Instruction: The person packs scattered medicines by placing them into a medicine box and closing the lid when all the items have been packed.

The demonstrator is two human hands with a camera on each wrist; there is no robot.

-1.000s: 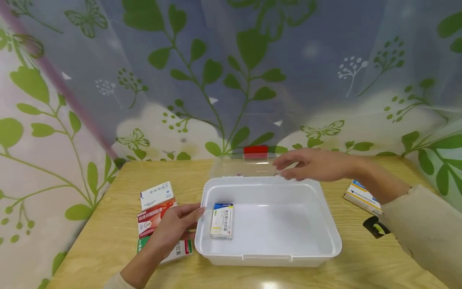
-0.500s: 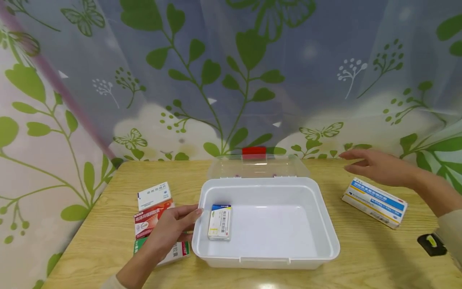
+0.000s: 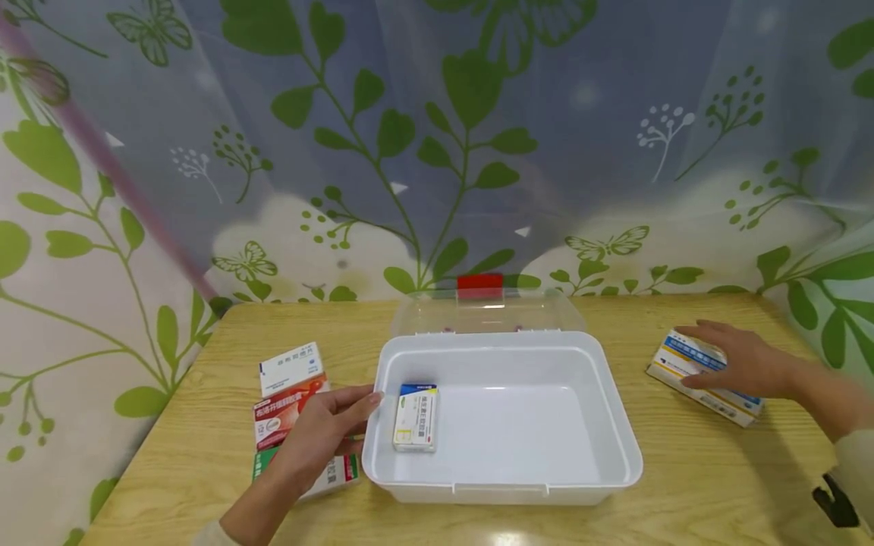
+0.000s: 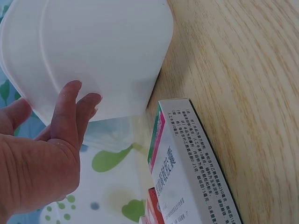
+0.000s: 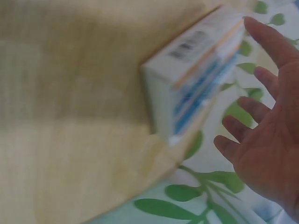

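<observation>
A white plastic storage box [image 3: 580, 494] stands on the table, its transparent lid [image 3: 437, 311] folded back behind it. My left hand [image 3: 317, 432] holds its left rim, thumb at the top edge; in the left wrist view the fingers [image 4: 65, 112] lie against the outer wall. Inside, at the left, lies a small white, blue and yellow medicine box [image 3: 416, 425]. On the right, my right hand [image 3: 747, 364] hovers over a white and blue medicine box [image 3: 672, 362] with thumb and fingers spread. The right wrist view shows the fingers [image 5: 268, 39] straight beside that medicine box, blurred.
Left of the storage box lie several medicine boxes: a white one [image 3: 290, 368], a red one [image 3: 273, 425] and a green and white one [image 4: 187, 163], partly behind my left hand. A patterned curtain [image 3: 546, 152] hangs along the table's back edge.
My right hand has moved from above the storage box's back right to the right, then down over the blue and white medicine box. My left hand stays at the rim.
</observation>
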